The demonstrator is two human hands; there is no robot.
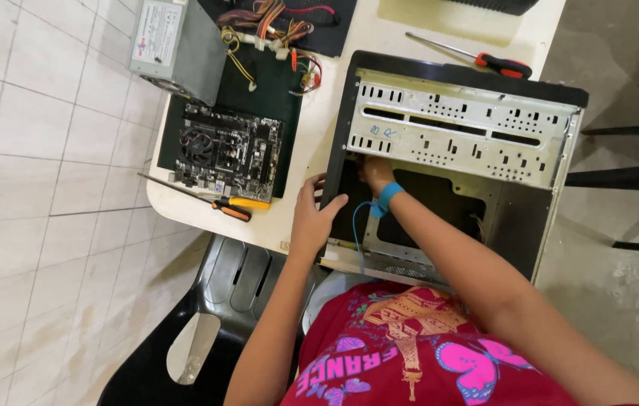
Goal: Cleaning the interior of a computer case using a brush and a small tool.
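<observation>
Both bare arms reach forward from the body, elbows bent and forearms angled inward so that the hands end up near each other. The left hand (312, 218) is palm down with fingers curled over an edge, thumb spread to the right. The right hand (374, 173) is extended farther ahead, its fingers partly hidden (whether they grip anything cannot be told). The right wrist wears a blue strap (388, 198) with a thin cord hanging.
</observation>
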